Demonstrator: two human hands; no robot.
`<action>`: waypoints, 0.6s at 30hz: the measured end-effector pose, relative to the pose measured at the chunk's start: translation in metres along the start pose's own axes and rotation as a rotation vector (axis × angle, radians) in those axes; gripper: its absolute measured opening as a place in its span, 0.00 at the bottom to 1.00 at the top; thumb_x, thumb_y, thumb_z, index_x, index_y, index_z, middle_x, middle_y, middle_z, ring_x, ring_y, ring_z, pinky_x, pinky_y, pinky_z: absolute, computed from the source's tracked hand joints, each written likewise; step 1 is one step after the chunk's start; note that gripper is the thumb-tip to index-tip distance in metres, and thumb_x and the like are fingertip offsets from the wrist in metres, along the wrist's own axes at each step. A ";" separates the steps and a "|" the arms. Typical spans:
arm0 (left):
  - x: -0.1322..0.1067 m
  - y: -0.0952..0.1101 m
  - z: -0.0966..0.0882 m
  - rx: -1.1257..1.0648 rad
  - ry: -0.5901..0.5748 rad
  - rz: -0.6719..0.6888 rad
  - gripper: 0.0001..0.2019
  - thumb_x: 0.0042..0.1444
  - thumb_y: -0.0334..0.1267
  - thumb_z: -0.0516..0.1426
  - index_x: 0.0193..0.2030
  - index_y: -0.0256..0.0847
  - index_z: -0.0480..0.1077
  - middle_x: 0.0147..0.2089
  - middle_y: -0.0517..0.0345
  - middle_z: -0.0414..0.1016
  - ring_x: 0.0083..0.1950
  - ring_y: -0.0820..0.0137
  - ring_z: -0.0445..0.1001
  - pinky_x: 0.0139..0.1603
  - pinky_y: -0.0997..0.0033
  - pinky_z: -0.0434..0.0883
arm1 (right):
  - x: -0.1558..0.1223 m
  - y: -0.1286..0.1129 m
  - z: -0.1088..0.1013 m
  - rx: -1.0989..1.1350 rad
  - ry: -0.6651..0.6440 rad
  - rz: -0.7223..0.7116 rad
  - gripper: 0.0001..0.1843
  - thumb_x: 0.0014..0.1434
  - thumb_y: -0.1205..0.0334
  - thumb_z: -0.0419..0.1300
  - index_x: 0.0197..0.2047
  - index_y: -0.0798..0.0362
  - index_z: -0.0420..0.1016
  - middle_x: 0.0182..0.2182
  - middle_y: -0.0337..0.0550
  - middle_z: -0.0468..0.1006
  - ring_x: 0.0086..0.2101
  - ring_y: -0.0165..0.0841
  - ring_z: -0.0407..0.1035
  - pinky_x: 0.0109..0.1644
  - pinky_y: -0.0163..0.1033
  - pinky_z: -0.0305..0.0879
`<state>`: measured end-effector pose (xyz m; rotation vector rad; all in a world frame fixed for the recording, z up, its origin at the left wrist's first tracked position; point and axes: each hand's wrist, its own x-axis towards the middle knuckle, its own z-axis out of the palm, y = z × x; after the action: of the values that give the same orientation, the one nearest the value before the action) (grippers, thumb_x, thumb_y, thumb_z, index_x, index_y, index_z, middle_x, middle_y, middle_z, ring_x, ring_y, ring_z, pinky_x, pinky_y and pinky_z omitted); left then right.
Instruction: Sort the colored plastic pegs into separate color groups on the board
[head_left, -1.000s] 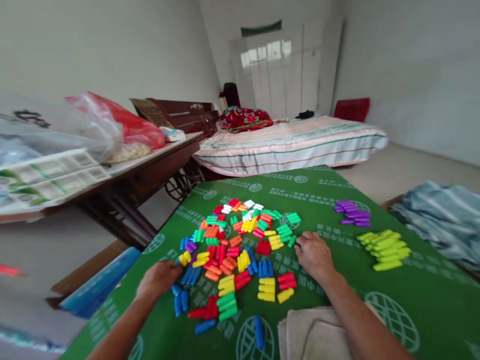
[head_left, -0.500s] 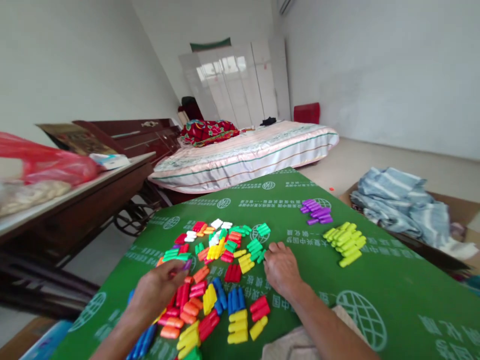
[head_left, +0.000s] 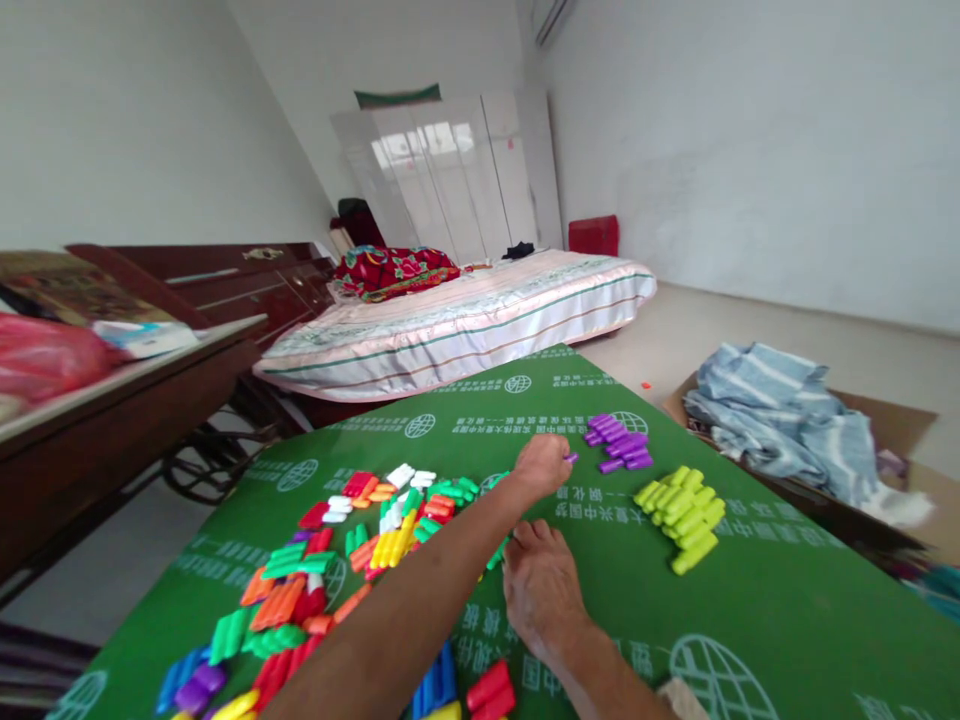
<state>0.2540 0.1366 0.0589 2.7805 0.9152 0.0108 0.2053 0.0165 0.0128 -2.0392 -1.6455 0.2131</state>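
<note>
My left hand [head_left: 544, 463] reaches across my right arm, its fingers closed on a small purple plastic stick [head_left: 571, 457]. Just beyond it lies a pile of similar purple sticks [head_left: 619, 441], with a small gap between. My right hand [head_left: 540, 580] lies palm down on the green board [head_left: 592, 560], fingers stretched forward, beside a few green sticks [head_left: 496, 556]. My left forearm hides part of the mixed pile, where yellow sticks [head_left: 394, 545], orange sticks [head_left: 279, 604] and white sticks [head_left: 400, 476] show.
A heap of yellow-green sticks [head_left: 684, 512] lies right of the purple ones. Beyond the board stands a bed [head_left: 465, 310]. A cardboard box [head_left: 900, 425] with blue striped cloth [head_left: 780, 400] is on the floor at right, and a wooden desk [head_left: 135, 410] at left.
My left hand has moved right from the mixed pile to near the purple pile, carrying the purple stick. My right hand stays on the board. The view has shifted a little.
</note>
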 end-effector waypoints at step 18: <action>0.043 0.024 0.030 -0.083 -0.034 0.059 0.06 0.53 0.30 0.56 0.34 0.36 0.75 0.36 0.49 0.78 0.39 0.68 0.75 0.39 0.70 0.70 | 0.002 0.004 0.025 0.152 0.116 -0.024 0.21 0.58 0.64 0.55 0.54 0.42 0.71 0.47 0.39 0.77 0.48 0.40 0.65 0.50 0.44 0.56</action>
<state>0.3050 0.1371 0.0319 2.7211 0.8051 0.0104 0.1984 0.0253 -0.0104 -1.8818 -1.5342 0.2018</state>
